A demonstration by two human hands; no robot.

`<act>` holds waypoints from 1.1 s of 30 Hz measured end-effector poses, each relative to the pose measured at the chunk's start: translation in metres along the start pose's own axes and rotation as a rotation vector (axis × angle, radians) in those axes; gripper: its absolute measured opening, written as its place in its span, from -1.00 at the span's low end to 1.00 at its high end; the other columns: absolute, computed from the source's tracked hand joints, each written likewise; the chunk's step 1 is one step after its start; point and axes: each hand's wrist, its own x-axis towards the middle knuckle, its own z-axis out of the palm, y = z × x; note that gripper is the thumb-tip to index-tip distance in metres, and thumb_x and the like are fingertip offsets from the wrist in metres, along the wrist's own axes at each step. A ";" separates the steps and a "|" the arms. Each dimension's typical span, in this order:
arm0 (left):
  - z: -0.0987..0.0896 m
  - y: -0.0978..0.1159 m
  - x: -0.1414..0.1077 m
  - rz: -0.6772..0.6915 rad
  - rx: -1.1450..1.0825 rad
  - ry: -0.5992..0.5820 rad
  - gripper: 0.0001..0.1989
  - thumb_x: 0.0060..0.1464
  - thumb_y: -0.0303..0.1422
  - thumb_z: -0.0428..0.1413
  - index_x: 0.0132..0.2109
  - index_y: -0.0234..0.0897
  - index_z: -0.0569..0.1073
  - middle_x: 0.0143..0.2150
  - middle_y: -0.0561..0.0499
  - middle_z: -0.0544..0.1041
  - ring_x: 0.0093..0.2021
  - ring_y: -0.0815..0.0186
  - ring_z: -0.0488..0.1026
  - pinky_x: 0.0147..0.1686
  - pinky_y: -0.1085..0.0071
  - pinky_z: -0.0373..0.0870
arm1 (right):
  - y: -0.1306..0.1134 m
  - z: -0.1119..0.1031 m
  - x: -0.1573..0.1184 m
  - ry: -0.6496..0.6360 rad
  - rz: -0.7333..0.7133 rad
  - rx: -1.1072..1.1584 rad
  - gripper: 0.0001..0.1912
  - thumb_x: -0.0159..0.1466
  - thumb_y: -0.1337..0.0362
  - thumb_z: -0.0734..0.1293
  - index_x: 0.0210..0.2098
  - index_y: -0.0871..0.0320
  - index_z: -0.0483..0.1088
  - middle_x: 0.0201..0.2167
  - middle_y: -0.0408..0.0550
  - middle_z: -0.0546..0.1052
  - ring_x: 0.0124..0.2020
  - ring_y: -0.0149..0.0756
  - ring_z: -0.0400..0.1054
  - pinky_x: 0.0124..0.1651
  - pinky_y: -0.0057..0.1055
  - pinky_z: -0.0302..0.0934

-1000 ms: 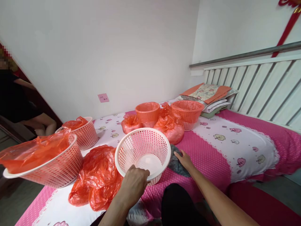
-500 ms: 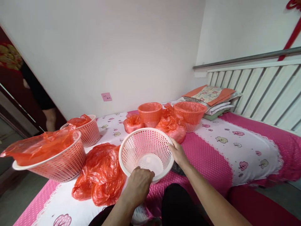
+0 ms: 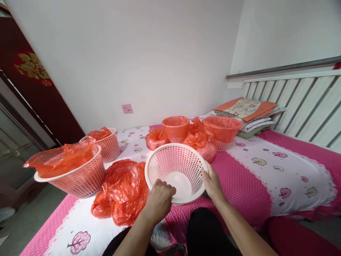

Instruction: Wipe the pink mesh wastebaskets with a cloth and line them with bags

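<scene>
A white perforated basket (image 3: 177, 177) is tilted toward me in the middle, with nothing inside it. My left hand (image 3: 161, 199) is closed over its near-left rim. On the right side, my right hand (image 3: 213, 181) grips the rim, thumb on the inner wall. Just left of the basket lies a crumpled heap of red plastic bags (image 3: 122, 192) on the bed. Behind it are a knotted red bag with something pale inside (image 3: 202, 144) and a smaller such bag (image 3: 156, 138).
A large basket with red plastic (image 3: 77, 177) stands at the left, a smaller one (image 3: 109, 145) behind it. Two red-lined baskets (image 3: 176, 126) (image 3: 222, 128) are by the wall. Folded bedding (image 3: 247, 110) lies near the white headboard (image 3: 301, 103).
The view has shifted left, so most things appear further right. The person by the door is out of view. Both hands still hold the basket.
</scene>
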 end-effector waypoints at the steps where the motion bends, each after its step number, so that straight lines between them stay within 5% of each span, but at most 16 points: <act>1: -0.001 -0.002 0.000 -0.028 -0.005 0.031 -0.75 0.06 -0.60 0.12 -0.18 -0.26 0.61 -0.18 -0.16 0.71 0.00 0.01 0.61 0.24 -0.06 0.33 | 0.000 0.000 -0.006 0.036 0.020 -0.011 -0.30 0.30 0.06 0.24 0.38 0.20 0.30 0.30 0.17 0.48 0.30 0.04 0.36 0.40 -0.04 0.16; 5: -0.001 -0.013 -0.004 -0.145 -0.063 0.205 -0.50 0.07 -0.54 0.24 0.17 -0.18 0.53 0.30 -0.19 0.52 0.44 -0.09 0.26 0.49 -0.26 -0.13 | -0.007 0.001 -0.017 0.095 0.099 0.027 -0.26 0.31 -0.02 0.26 0.39 0.20 0.28 0.31 0.19 0.47 0.28 0.07 0.38 0.37 -0.04 0.19; 7: -0.002 -0.033 -0.010 -0.223 -0.124 0.241 -0.19 -0.01 -0.51 0.34 0.37 -0.09 0.34 0.54 -0.18 0.21 0.56 -0.16 0.00 0.47 -0.31 -0.11 | -0.012 0.002 -0.013 0.076 0.116 0.069 -0.29 0.31 -0.03 0.29 0.36 0.16 0.33 0.28 0.15 0.51 0.25 0.06 0.40 0.35 -0.04 0.22; 9: -0.003 -0.067 -0.022 -0.356 -0.233 0.270 -0.02 -0.04 -0.49 0.36 0.47 -0.04 0.18 0.58 -0.18 0.09 0.56 -0.15 -0.01 0.47 -0.22 0.02 | -0.016 0.003 -0.006 0.039 0.130 0.125 -0.32 0.31 -0.04 0.32 0.33 0.13 0.36 0.26 0.12 0.52 0.25 0.05 0.41 0.35 -0.03 0.23; 12: 0.002 -0.131 -0.046 -0.628 -0.385 0.310 -0.20 0.19 -0.35 0.20 0.50 -0.12 0.10 0.50 -0.20 0.26 0.48 0.05 0.23 0.42 0.06 0.20 | -0.016 -0.001 0.000 0.000 0.152 0.217 -0.30 0.29 -0.11 0.38 0.32 0.08 0.37 0.30 0.09 0.49 0.31 0.03 0.36 0.36 -0.05 0.23; 15: 0.024 -0.175 -0.060 -0.828 -0.372 0.212 -0.31 0.18 -0.40 0.16 0.43 -0.34 0.25 0.37 -0.40 0.37 0.39 -0.06 0.35 0.36 0.00 0.27 | -0.008 -0.011 -0.007 0.011 0.209 0.275 -0.23 0.30 -0.26 0.34 0.34 0.04 0.34 0.34 0.12 0.45 0.34 0.06 0.34 0.30 0.01 0.30; 18: 0.054 -0.187 -0.063 -0.834 -0.352 0.170 -0.28 -0.04 -0.68 0.09 0.27 -0.15 0.47 0.47 -0.28 0.28 0.51 -0.12 0.14 0.31 -0.17 0.28 | 0.007 -0.030 -0.020 0.038 0.290 0.299 -0.14 0.24 -0.38 0.31 0.30 0.07 0.38 0.24 0.19 0.53 0.24 0.10 0.44 0.21 0.04 0.37; 20: 0.068 -0.187 -0.064 -0.821 -0.351 0.181 -0.44 -0.13 -0.71 0.07 -0.01 -0.17 0.61 0.41 -0.23 0.39 0.51 -0.18 0.13 0.26 -0.24 0.31 | 0.018 -0.046 -0.028 0.057 0.340 0.276 -0.12 0.17 -0.41 0.35 0.22 0.09 0.44 0.17 0.23 0.57 0.20 0.12 0.47 0.19 0.04 0.39; 22: 0.072 -0.189 -0.065 -0.781 -0.373 0.230 -0.71 -0.09 -0.67 0.07 -0.33 -0.22 0.57 0.14 -0.19 0.60 0.38 -0.07 0.36 0.24 -0.05 0.38 | 0.029 -0.063 -0.034 0.073 0.375 0.246 -0.14 0.13 -0.42 0.37 0.14 0.10 0.48 0.14 0.24 0.59 0.19 0.14 0.48 0.18 0.04 0.40; 25: 0.057 -0.201 -0.070 -0.748 -0.411 0.391 -0.79 0.09 -0.51 0.03 -0.45 -0.18 0.44 -0.15 -0.10 0.64 0.08 0.10 0.56 0.15 0.21 0.45 | 0.042 -0.089 -0.038 0.095 0.402 0.219 -0.20 0.10 -0.41 0.39 0.02 0.10 0.52 0.10 0.24 0.61 0.15 0.15 0.51 0.16 0.06 0.40; 33: -0.038 -0.219 -0.083 -0.930 -0.457 1.041 -0.83 0.16 -0.35 -0.08 -0.33 -0.20 0.38 -0.47 0.05 0.43 -0.35 0.21 0.44 -0.27 0.30 0.47 | 0.038 -0.110 -0.045 0.076 0.459 0.207 -0.24 -0.03 -0.39 0.48 -0.18 0.14 0.56 -0.15 0.23 0.69 -0.11 0.05 0.62 -0.04 -0.10 0.51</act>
